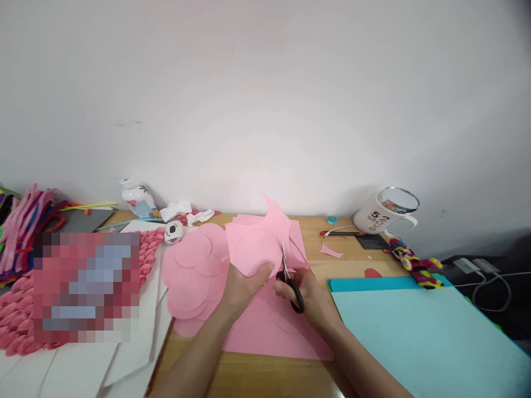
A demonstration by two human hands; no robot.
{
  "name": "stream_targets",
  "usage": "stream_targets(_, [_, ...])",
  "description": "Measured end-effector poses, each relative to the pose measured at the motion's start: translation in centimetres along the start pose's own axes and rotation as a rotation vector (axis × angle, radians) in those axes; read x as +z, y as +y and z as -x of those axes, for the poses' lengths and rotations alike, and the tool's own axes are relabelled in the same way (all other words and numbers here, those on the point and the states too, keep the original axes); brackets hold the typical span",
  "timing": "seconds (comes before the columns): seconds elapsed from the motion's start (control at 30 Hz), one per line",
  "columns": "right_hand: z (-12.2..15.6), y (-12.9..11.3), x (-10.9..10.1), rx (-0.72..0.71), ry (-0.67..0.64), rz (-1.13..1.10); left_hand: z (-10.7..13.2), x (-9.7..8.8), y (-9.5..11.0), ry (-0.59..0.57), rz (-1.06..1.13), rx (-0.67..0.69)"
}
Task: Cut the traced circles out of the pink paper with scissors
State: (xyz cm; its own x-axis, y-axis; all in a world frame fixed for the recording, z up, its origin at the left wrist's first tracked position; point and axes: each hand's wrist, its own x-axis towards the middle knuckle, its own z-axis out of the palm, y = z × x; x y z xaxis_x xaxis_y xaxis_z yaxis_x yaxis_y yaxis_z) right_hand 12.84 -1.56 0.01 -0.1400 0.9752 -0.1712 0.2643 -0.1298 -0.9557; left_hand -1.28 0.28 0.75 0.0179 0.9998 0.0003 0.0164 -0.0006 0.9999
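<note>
My left hand (251, 284) grips a sheet of pink paper (257, 249), its thumb lying on top near the lower edge. A circle outline shows on this sheet, and a cut strip curls up at its upper right. In my right hand (305, 290) is a pair of scissors (295, 293) with black handles, my fingers through the loops. The blades point up and sit at the right side of the circle. Beneath both hands lie more pink sheets (282, 337). Just left of them is a pile of cut pink paper circles (191, 287).
A white mug (379, 213) stands at the back right beside a small doll (415, 262). Light blue paper (406, 326) covers the right side. At the left are a white bottle (139, 199), pink pipe cleaners (31, 221) and a pink petal-covered piece (16, 315). A pink scrap (332, 250) lies near the wall.
</note>
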Motion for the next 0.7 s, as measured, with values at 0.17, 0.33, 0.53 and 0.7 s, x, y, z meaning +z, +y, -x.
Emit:
stream_targets(0.17, [0.0, -0.2, 0.0, 0.011, 0.012, 0.031, -0.1, 0.0, -0.2, -0.012, 0.062, 0.004])
stream_targets(0.33, [0.2, -0.9, 0.0, 0.053, 0.02, 0.034, -0.2, 0.2, -0.1, -0.119, 0.121, 0.006])
stream_targets(0.53, [-0.1, -0.2, 0.1, -0.049, -0.051, -0.196, 0.1, -0.1, 0.2, -0.04, -0.018, 0.053])
stream_targets(0.7, [-0.7, 1.2, 0.0, -0.121, -0.066, -0.303, 0.2, -0.1, 0.5, -0.038, -0.049, 0.062])
